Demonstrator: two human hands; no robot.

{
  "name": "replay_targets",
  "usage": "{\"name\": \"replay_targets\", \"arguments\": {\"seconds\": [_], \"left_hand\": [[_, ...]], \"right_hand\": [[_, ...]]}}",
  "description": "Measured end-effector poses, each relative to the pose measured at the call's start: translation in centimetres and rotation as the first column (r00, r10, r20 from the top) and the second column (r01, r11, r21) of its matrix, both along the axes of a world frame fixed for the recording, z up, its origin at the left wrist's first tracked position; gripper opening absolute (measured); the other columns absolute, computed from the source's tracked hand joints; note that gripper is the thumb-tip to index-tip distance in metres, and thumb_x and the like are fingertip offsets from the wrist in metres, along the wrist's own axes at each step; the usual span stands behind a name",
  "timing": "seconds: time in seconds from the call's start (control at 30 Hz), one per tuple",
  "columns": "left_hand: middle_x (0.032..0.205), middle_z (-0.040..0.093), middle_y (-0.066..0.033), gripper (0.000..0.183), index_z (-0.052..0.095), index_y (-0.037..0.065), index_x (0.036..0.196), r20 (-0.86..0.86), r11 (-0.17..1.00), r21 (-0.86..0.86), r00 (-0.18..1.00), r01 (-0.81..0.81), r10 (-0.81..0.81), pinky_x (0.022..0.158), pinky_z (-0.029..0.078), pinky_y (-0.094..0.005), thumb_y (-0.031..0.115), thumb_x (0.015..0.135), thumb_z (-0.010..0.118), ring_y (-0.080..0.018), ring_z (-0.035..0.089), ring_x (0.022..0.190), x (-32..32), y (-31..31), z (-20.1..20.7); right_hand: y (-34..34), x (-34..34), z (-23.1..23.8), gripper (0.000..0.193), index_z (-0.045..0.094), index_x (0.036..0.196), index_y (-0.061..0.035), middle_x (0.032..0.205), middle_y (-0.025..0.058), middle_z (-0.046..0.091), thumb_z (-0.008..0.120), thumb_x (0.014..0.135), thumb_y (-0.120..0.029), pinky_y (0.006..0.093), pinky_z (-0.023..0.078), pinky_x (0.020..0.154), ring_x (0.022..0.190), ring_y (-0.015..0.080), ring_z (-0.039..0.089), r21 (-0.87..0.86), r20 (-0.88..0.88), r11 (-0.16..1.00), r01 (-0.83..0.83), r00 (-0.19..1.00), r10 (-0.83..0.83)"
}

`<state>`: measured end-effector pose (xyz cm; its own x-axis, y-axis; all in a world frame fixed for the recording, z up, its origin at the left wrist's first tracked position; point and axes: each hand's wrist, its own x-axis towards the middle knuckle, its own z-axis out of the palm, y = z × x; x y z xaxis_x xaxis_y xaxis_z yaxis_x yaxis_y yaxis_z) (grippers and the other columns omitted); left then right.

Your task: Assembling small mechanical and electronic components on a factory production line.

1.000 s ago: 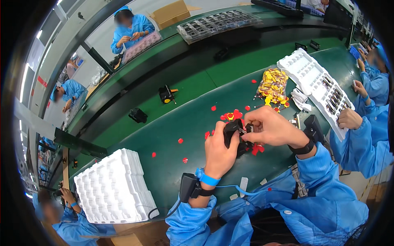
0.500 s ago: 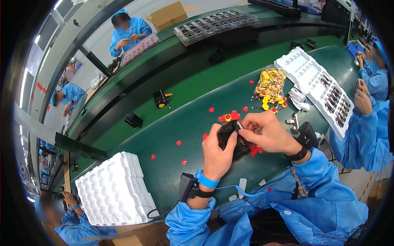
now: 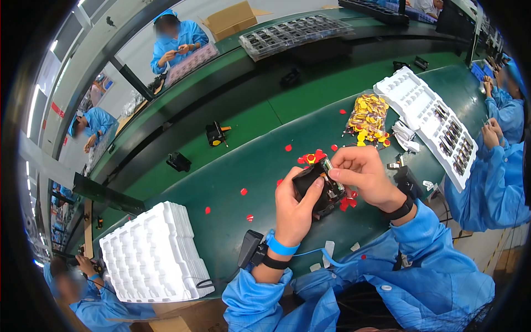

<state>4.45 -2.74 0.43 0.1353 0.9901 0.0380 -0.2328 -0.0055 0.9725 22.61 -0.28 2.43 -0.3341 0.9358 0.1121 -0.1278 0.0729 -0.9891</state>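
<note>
My left hand (image 3: 294,210) is closed around a black plastic housing (image 3: 307,180), with its thumb across the open side. Metallic and pale parts (image 3: 334,191) show inside that opening. At the housing's upper edge, my right hand (image 3: 365,176) pinches a small silvery piece (image 3: 327,166), partly hidden by the fingers; its exact kind is unclear. Red pieces (image 3: 348,201) lie beneath and beside the housing, and more red and yellow discs (image 3: 313,158) lie just beyond it. My left wrist wears a blue strap (image 3: 281,244) with a coiled cord.
A clear bag of yellow discs (image 3: 367,115) lies farther back, beside a white tray (image 3: 398,88) with dark metallic parts. Stacked white trays (image 3: 149,254) stand at left. Black housings (image 3: 215,134) sit on the green belt (image 3: 254,122). Co-workers sit right, left and across.
The housing has tilted so its open side shows more of the parts inside. My right hand has shifted slightly, still pinching at its upper edge. A co-worker's hands at right have moved lower.
</note>
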Motion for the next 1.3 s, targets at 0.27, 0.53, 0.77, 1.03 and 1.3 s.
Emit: {"name": "replay_targets", "arguments": {"seconds": [0.27,0.53,0.77,1.03,1.3], "left_hand": [[0.081,0.066,-0.0034,0.012,0.060,-0.002,0.096,-0.220,0.966,0.235,0.962,-0.108,0.161,0.066,0.047,-0.0248,0.008,0.092,0.066,-0.0062,0.057,0.076,0.4,0.0,-0.9],[0.081,0.068,-0.0077,0.012,0.059,-0.001,0.096,-0.306,0.953,0.292,0.936,-0.084,0.177,0.063,0.048,-0.0261,0.007,0.090,0.066,-0.0064,0.059,0.074,0.6,-0.1,-0.9],[0.081,0.060,-0.0013,0.016,0.056,-0.001,0.101,-0.254,0.924,0.380,0.954,-0.055,0.161,0.065,0.043,-0.0226,0.010,0.092,0.064,-0.0058,0.053,0.075,0.4,-0.8,-1.4],[0.059,0.054,-0.0026,0.023,0.053,-0.001,0.109,-0.312,0.890,0.361,0.863,-0.279,0.397,0.050,0.036,-0.0235,0.014,0.094,0.064,-0.0060,0.048,0.054,0.2,0.7,-0.6],[0.052,0.050,-0.0088,0.011,0.054,0.004,0.086,-0.444,0.779,0.566,0.696,-0.269,0.564,0.047,0.038,-0.0361,0.005,0.086,0.065,-0.0225,0.051,0.044,-0.8,2.2,-3.6]], "right_hand": [[-0.7,-0.1,-0.7,0.012,0.059,0.082,0.0022,0.064,0.0026,0.057,0.068,0.087,-0.004,0.0212,0.038,0.048,0.055,0.0049,0.050,0.366,0.254,0.930,0.025,0.959,-0.126],[-1.1,-0.2,-0.9,0.012,0.060,0.081,0.0025,0.061,0.0069,0.057,0.068,0.088,-0.004,0.0257,0.039,0.046,0.051,0.0110,0.054,0.482,0.226,0.875,0.055,0.957,-0.184],[-1.5,-1.0,-1.2,0.015,0.057,0.075,0.0022,0.060,0.0145,0.055,0.068,0.084,-0.003,0.0353,0.037,0.044,0.047,0.0277,0.054,0.634,0.314,0.771,0.060,0.891,-0.327],[10.4,-0.9,0.0,0.025,0.062,0.064,0.0022,0.065,0.0239,0.061,0.067,0.081,-0.015,0.0485,0.047,0.054,0.058,0.0416,0.060,0.729,0.474,0.684,-0.022,0.738,-0.480],[28.4,-0.7,-3.2,0.022,0.063,0.089,0.0048,0.094,0.0255,0.068,0.068,0.079,-0.014,0.0499,0.057,0.075,0.091,0.0428,0.069,0.474,0.860,0.878,-0.067,0.250,-0.445]]}}
